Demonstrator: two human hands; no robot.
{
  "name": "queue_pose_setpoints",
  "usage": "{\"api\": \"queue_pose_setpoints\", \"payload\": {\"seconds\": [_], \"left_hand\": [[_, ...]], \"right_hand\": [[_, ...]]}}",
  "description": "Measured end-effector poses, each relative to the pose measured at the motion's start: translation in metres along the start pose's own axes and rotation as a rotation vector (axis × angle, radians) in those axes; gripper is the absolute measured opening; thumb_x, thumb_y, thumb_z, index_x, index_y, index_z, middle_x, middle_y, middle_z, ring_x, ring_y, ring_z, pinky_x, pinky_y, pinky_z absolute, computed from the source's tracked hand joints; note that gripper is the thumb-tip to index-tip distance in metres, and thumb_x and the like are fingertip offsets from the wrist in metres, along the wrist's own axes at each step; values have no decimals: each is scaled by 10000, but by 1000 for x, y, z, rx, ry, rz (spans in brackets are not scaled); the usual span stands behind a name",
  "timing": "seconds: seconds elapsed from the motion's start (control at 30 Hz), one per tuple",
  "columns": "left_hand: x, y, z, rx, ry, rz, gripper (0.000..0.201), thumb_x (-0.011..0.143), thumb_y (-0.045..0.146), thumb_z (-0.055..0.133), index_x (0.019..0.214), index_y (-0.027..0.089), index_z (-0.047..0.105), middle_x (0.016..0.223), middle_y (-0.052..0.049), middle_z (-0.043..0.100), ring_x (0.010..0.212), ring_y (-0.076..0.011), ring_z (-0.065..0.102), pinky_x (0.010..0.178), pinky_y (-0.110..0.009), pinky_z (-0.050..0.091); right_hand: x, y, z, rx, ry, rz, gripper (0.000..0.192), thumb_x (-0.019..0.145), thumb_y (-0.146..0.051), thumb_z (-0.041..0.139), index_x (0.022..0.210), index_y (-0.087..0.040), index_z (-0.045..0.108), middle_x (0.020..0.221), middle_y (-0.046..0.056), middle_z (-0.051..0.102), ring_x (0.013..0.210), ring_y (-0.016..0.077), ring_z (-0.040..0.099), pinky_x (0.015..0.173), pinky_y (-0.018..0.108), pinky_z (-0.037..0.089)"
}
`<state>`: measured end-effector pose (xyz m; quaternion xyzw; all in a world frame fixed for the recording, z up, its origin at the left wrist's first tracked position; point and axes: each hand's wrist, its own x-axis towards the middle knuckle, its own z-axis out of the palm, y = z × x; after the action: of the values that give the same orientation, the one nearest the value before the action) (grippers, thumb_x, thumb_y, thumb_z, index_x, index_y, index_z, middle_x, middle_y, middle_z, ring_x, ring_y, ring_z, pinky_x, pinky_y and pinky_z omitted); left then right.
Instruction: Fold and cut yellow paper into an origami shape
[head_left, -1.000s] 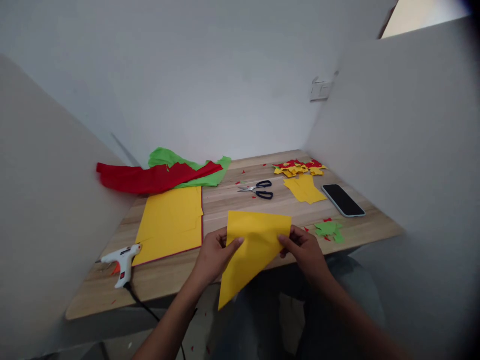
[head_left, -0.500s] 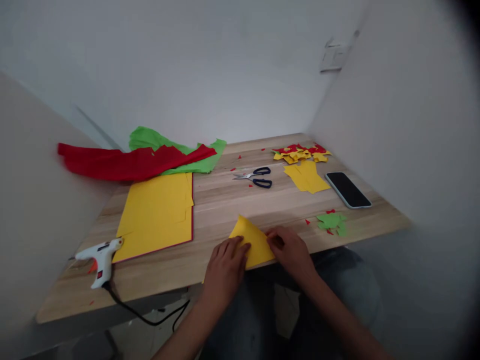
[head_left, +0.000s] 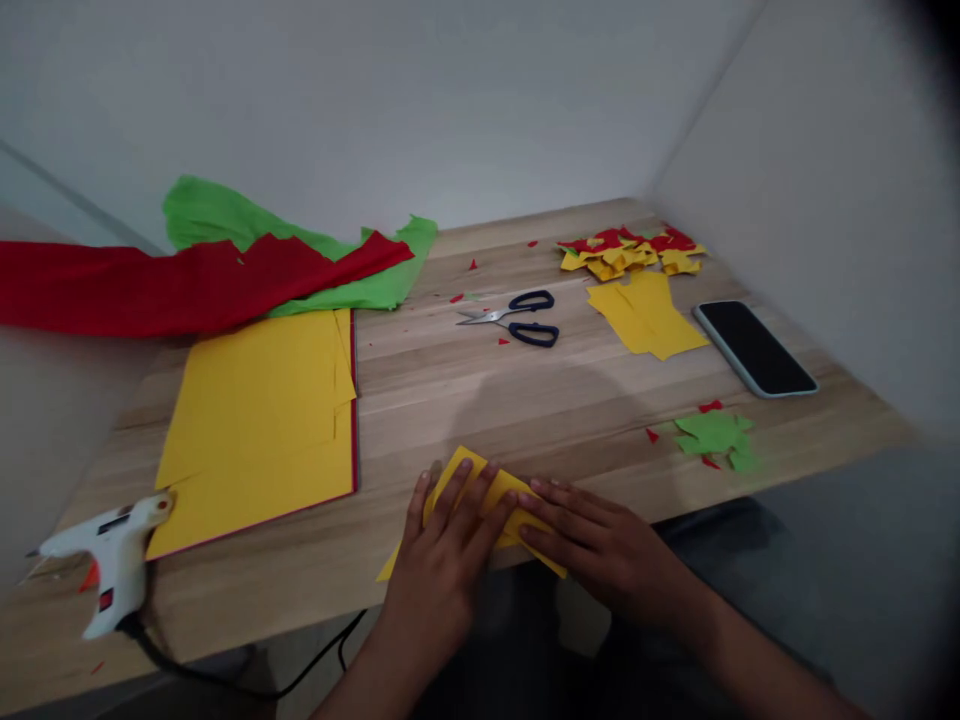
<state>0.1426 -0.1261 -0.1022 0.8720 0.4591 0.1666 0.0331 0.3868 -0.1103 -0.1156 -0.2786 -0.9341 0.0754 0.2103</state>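
At the near edge of the table [head_left: 420,385], we hold yellow paper [head_left: 504,484] down under our left hand [head_left: 442,560], fingers spread across it, and our right hand [head_left: 600,545], flat on its right side, neither closed. Scissors [head_left: 496,316] lie beyond, a glue gun [head_left: 124,560] left, a phone [head_left: 756,348] right.

Red sheet [head_left: 187,288] cut off at left, folded yellow paper [head_left: 507,483] partly hidden
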Motion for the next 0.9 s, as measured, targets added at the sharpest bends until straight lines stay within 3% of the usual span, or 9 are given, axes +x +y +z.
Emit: {"api": "queue_pose_setpoints", "payload": {"seconds": [0.1,0.23,0.33,0.5,0.7,0.9], "left_hand": [[1,-4,-1,-57,-95,-4,576,891,217,626,1443,293,476,1556,-4,442,1444,-256,336,1227,-471,89],[-1,-3,0,-97,-44,-68,437,911,204,589,1342,275,585,1518,-4,496,1409,-247,397,1208,-454,177],[-1,-2,0,-118,-28,-47,334,936,200,549,1254,229,645,1518,-14,497,1429,-250,375,1221,-459,161],[3,-2,-3,-140,-51,-5,395,927,181,562,1318,213,608,1526,-11,486,1438,-256,362,1232,-458,161],[4,-6,-5,-141,-43,27,402,929,136,523,1317,180,620,1453,-54,557,1413,-289,393,1214,-475,222],[3,-5,-4,-113,-16,15,403,933,163,532,1321,214,625,1440,-31,573,1403,-263,409,1226,-451,208]], "right_hand": [[0,1,-3,-13,-51,-27,437,966,-67,436,1373,-161,563,1488,79,519,1461,237,333,1128,446,442],[-1,2,-3,-15,-55,-79,403,999,-111,402,1356,-155,585,1446,47,569,1432,221,390,1146,399,427],[0,0,-5,-20,-44,-82,384,1011,-129,414,1344,-173,599,1433,25,582,1400,193,441,1185,373,368],[10,-4,-9,1,-69,-123,382,1021,-127,389,1329,-162,613,1393,7,617,1335,169,518,1229,357,272],[13,-8,-5,31,-127,-137,402,1019,-110,364,1319,-189,621,1410,-8,602,1346,165,504,1201,341,336],[8,-4,-5,32,-142,-143,408,1034,-131,346,1362,-198,579,1437,-68,569,1376,135,460,1220,323,299]]}}
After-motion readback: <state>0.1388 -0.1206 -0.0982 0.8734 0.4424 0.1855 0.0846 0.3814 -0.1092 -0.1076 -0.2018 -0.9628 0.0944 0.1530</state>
